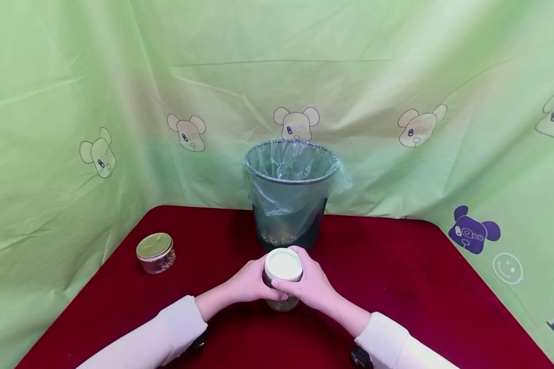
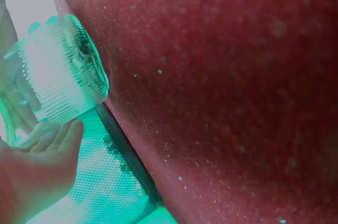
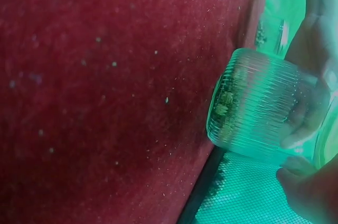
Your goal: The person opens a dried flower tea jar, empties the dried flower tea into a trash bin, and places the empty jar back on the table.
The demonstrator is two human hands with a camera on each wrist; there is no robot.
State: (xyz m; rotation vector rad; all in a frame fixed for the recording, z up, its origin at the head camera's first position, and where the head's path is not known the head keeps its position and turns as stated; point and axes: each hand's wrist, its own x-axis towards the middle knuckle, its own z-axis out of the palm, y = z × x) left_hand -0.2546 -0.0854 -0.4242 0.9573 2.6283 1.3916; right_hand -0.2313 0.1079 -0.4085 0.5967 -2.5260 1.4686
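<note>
On the near side of the mesh bin [image 1: 288, 225], the ribbed jar [image 3: 253, 105] is sitting squarely between my left hand [image 1: 251, 282] and right hand [image 1: 315, 283], axis roughly upright. Both are gripping it around the pale lid [image 1: 283, 263], neither nearer.

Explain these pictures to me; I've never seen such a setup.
There is no machine here: a person uses bare hands. The wide picture comes from a camera on the head; the two slanted close-ups come from one on each wrist. The left hand and right hand grip a ribbed clear jar with a pale lid; small pieces show near its base. On the red-covered table, a squat jar with a gold lid stands to the left, and a mesh bin lined with a clear bag stands behind.
</note>
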